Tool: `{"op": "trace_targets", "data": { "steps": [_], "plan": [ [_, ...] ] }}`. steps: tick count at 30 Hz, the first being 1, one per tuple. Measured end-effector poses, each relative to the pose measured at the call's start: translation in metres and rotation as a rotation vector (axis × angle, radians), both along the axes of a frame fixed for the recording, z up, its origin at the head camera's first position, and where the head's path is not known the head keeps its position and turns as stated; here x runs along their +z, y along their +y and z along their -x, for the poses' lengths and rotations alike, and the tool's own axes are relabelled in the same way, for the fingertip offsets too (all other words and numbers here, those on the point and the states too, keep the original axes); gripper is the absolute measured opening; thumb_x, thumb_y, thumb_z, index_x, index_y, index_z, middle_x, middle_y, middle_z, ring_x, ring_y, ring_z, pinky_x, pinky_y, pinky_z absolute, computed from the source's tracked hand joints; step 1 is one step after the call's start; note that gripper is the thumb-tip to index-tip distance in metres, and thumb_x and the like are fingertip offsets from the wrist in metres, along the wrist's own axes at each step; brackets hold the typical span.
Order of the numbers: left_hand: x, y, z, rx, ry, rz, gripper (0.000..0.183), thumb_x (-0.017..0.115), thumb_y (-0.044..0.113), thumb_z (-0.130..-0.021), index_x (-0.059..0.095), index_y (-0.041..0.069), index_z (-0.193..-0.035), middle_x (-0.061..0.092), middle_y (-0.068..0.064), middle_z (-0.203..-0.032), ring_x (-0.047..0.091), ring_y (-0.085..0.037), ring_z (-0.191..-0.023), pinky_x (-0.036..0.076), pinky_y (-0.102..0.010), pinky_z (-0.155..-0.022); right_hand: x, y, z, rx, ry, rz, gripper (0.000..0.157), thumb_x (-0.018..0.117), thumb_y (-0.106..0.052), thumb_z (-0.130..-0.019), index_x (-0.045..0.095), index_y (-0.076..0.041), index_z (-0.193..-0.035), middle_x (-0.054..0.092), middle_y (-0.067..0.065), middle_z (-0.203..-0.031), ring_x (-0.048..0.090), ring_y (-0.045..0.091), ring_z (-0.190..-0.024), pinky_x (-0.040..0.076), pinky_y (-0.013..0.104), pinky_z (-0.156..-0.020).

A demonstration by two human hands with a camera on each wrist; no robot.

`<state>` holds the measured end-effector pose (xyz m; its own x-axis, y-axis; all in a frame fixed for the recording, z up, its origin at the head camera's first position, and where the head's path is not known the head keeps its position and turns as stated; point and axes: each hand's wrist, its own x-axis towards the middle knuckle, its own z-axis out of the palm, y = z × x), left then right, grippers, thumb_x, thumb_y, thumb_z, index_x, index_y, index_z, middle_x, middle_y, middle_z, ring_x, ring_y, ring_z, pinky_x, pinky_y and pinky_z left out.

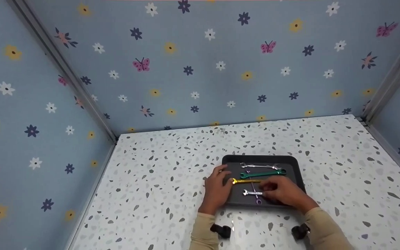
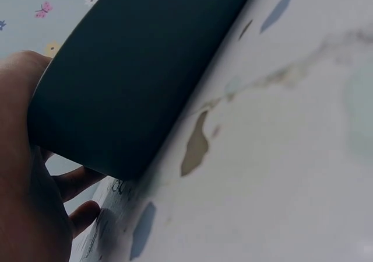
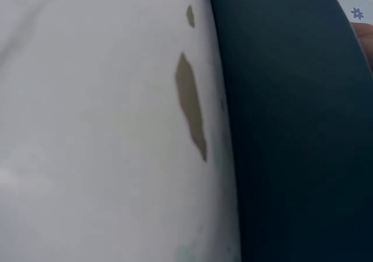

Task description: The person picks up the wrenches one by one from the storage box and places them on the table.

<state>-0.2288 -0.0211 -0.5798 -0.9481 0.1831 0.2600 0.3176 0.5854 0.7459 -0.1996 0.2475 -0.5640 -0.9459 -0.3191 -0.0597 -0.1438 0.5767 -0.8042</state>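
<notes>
A dark grey tray [image 1: 234,201] lies on the speckled table with several wrenches in it. My left hand [image 1: 217,189] grips the tray's left side, its thumb by the open end of a yellow wrench [image 1: 247,181]. Curled over the tray, my right hand [image 1: 285,192] has its fingertips at the yellow wrench's right end and at a short silver wrench [image 1: 252,192]; I cannot tell which it pinches. Farther back lie a green wrench [image 1: 262,174] and a longer silver wrench [image 1: 260,166]. Crosswise beneath runs a purple wrench [image 1: 258,200], partly covered. Both wrist views show mainly the tray's outer wall [image 2: 128,81].
Black wrist mounts [image 1: 225,231] sit below both hands, beside the beige sleeves [image 1: 203,229]. Blue flowered panels [image 1: 214,83] with metal posts [image 1: 64,66] enclose the speckled table [image 1: 158,194] at the back and sides.
</notes>
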Motion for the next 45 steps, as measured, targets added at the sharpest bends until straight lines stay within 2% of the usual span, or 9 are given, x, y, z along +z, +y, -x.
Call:
{"op": "trace_targets", "data": {
  "steps": [9,13,18,27,32,38,45],
  "plan": [
    [0.0024,-0.0017,0.0032,-0.011,0.019,-0.012,0.026,0.066,0.019,-0.094,0.071,0.009,-0.118,0.053,0.001,-0.144,0.053,-0.025,-0.129,0.040,-0.051,-0.104,0.0013,0.0007,0.0040,0.045,-0.006,0.002,0.032,0.078,-0.013,-0.082,0.073,-0.015,-0.114,0.068,-0.002,-0.096,0.063,0.019,-0.090,0.054,0.037,-0.080],
    [0.0026,-0.0023,0.0046,-0.012,0.032,-0.011,0.026,0.065,0.018,-0.094,0.071,0.009,-0.118,0.054,0.001,-0.143,0.053,-0.026,-0.129,0.038,-0.055,-0.104,0.0026,0.0000,0.0044,0.057,0.013,-0.012,0.033,0.076,-0.007,-0.082,0.073,-0.015,-0.114,0.068,-0.003,-0.096,0.062,0.018,-0.090,0.054,0.036,-0.080],
    [0.0009,-0.0026,0.0058,-0.007,0.039,-0.004,0.026,0.065,0.018,-0.095,0.071,0.008,-0.118,0.053,0.002,-0.143,0.053,-0.025,-0.129,0.040,-0.052,-0.103,0.0041,-0.0004,0.0043,0.072,0.036,-0.007,0.033,0.072,-0.002,-0.083,0.073,-0.012,-0.114,0.067,-0.002,-0.093,0.062,0.018,-0.087,0.053,0.032,-0.077],
    [-0.0002,-0.0029,0.0045,-0.007,0.034,-0.008,0.025,0.065,0.019,-0.095,0.071,0.009,-0.117,0.053,0.002,-0.143,0.052,-0.024,-0.130,0.041,-0.049,-0.105,0.0068,-0.0025,0.0024,0.053,0.023,-0.002,0.033,0.069,0.000,-0.082,0.073,-0.012,-0.113,0.066,-0.002,-0.090,0.060,0.019,-0.084,0.053,0.032,-0.073],
    [-0.0018,-0.0021,0.0049,-0.009,0.005,-0.011,0.026,0.065,0.020,-0.095,0.071,0.009,-0.118,0.052,0.002,-0.145,0.051,-0.022,-0.131,0.039,-0.047,-0.107,0.0067,-0.0019,0.0002,0.037,0.025,-0.014,0.029,0.068,0.000,-0.083,0.073,-0.013,-0.109,0.065,-0.002,-0.088,0.060,0.019,-0.081,0.053,0.032,-0.070],
    [-0.0029,-0.0016,0.0029,-0.006,0.003,-0.005,0.026,0.065,0.019,-0.095,0.071,0.008,-0.118,0.052,0.000,-0.144,0.050,-0.023,-0.132,0.039,-0.048,-0.108,0.0036,-0.0010,-0.0002,0.045,0.047,-0.030,0.024,0.070,-0.001,-0.084,0.074,-0.013,-0.104,0.066,-0.002,-0.089,0.060,0.018,-0.082,0.053,0.033,-0.071],
    [-0.0036,-0.0016,0.0008,-0.013,-0.002,-0.013,0.026,0.065,0.019,-0.095,0.071,0.008,-0.118,0.052,0.000,-0.145,0.050,-0.023,-0.132,0.039,-0.047,-0.108,-0.0004,0.0016,-0.0018,0.059,0.048,-0.013,0.027,0.067,0.001,-0.084,0.074,-0.014,-0.105,0.066,-0.001,-0.089,0.060,0.016,-0.080,0.051,0.030,-0.069]
  ]
}}
